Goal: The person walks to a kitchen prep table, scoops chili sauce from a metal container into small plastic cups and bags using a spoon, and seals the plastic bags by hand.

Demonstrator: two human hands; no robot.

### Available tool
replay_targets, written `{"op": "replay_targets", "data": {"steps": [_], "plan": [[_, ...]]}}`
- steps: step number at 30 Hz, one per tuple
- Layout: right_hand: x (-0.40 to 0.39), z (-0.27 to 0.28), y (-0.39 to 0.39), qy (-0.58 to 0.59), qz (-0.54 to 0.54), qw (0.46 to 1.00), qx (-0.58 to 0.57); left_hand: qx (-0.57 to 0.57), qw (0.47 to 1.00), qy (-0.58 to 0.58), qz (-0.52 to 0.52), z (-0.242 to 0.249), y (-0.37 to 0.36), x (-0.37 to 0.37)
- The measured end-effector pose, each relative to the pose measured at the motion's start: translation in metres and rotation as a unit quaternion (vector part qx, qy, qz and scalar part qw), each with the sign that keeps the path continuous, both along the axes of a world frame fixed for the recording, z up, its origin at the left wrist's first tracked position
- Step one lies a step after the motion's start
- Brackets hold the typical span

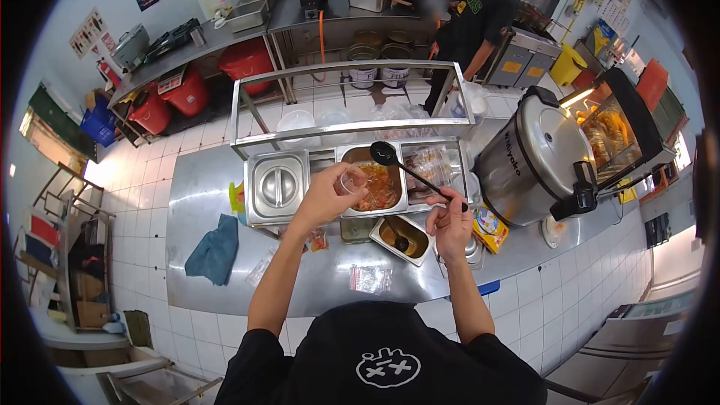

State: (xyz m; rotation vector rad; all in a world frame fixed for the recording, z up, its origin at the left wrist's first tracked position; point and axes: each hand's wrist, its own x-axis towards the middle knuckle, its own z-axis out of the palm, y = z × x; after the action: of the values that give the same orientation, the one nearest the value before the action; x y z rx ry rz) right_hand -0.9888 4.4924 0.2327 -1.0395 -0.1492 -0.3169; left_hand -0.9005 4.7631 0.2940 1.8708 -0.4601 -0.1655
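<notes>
My left hand (331,193) holds a small clear plastic cup (351,181) at the left edge of a steel pan of reddish-orange chunky food (377,187). In my right hand (451,225) is the handle of a black ladle (424,180), its bowl (383,154) raised over the back of that pan. The cup and the ladle bowl are apart. Whether the cup holds anything is hard to make out. Below the pan, a smaller steel container (403,240) has brown liquid and another dark ladle in it.
A lidded steel pan (277,184) sits to the left, with a teal cloth (213,250) beyond it. A large steel cooker (529,157) stands at the right. Packets (370,279) lie in front. A metal rail (349,131) crosses behind the pans. Another person (480,22) stands by the stoves.
</notes>
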Motion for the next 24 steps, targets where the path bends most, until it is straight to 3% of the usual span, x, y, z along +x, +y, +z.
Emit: {"op": "replay_targets", "data": {"steps": [16, 24], "plan": [[0.002, 0.009, -0.002, -0.036, 0.033, 0.997, -0.054, 0.036, 0.999, -0.009, -0.018, 0.003, -0.007, 0.008], [0.004, 0.014, 0.002, -0.03, -0.001, 0.996, -0.089, 0.039, 0.999, -0.018, -0.03, -0.002, -0.009, 0.012]]}}
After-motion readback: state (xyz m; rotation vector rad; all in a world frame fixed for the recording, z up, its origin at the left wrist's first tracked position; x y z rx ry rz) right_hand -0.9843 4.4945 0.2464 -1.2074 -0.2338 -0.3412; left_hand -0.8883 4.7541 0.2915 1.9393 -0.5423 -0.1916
